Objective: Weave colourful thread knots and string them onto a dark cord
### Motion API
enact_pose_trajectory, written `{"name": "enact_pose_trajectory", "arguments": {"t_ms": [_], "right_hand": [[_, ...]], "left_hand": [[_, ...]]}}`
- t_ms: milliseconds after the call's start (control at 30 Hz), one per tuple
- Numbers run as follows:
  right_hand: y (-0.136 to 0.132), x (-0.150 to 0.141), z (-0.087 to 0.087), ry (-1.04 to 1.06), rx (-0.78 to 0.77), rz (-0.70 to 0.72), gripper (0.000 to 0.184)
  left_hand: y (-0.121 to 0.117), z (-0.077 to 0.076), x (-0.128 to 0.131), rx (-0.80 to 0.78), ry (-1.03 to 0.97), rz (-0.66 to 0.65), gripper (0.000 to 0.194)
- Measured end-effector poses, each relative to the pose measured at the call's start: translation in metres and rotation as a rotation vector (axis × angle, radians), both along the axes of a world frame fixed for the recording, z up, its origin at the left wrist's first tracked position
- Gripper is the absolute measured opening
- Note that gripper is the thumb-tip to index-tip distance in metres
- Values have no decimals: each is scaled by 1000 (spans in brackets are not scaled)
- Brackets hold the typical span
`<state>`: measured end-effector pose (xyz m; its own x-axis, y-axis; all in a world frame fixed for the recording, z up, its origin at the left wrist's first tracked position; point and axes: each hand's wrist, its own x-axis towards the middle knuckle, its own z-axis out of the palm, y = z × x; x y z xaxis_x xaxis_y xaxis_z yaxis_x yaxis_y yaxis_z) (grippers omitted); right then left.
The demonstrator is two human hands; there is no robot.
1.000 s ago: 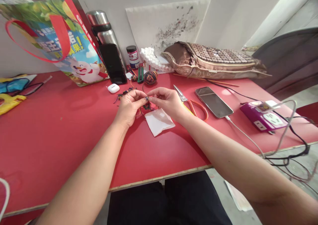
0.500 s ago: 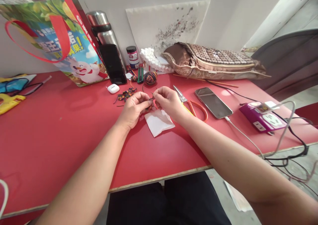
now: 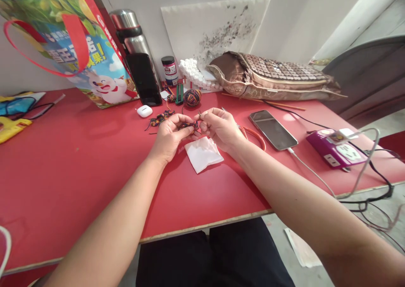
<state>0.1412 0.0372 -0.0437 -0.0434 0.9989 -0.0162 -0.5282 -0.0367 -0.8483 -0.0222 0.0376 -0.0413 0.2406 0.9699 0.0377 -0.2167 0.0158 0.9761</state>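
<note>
Between the thumb and fingers of my left hand (image 3: 171, 138) is a small piece of dark multicoloured yarn work (image 3: 189, 125). Close on its right, my right hand (image 3: 221, 128) is closed in a pinch at a thin dark strand; its exact end is hidden by the fingers. Behind the hands lies a ball of the same yarn (image 3: 192, 98). Another knotted yarn piece (image 3: 160, 118) rests just beyond my left hand. Folded white tissue (image 3: 204, 155) lies under and in front of the fingers. Orange-handled scissors (image 3: 257, 136) are partly covered by my right hand.
To the right are a charging phone (image 3: 274, 130) and a purple power socket (image 3: 335, 148) with cables. A dark phone (image 3: 144, 79) leans on a steel flask (image 3: 128, 21), near a white earbud case (image 3: 144, 111). A printed bag (image 3: 104, 74) stands back left.
My right hand has shifted slightly right and turned, now covering most of the scissor blades. More of the yarn piece shows at my left fingertips. The view has tilted slightly.
</note>
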Motion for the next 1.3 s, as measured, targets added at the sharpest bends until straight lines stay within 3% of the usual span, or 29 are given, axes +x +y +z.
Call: {"name": "enact_pose_trajectory", "arguments": {"t_ms": [533, 800, 967, 1133, 1300], "right_hand": [[-3, 3, 12, 88, 0, 16, 14], [-7, 2, 14, 74, -8, 108, 25], [-12, 3, 21, 82, 40, 92, 27], [-13, 5, 24, 100, 78, 66, 23], [-9, 5, 18, 62, 13, 86, 13]], "left_hand": [[2, 1, 0, 37, 58, 9, 27], [0, 1, 1, 43, 75, -1, 26], [2, -1, 1, 19, 119, 44, 23], [0, -1, 4, -6, 104, 51, 25], [1, 0, 1, -29, 53, 19, 30]]}}
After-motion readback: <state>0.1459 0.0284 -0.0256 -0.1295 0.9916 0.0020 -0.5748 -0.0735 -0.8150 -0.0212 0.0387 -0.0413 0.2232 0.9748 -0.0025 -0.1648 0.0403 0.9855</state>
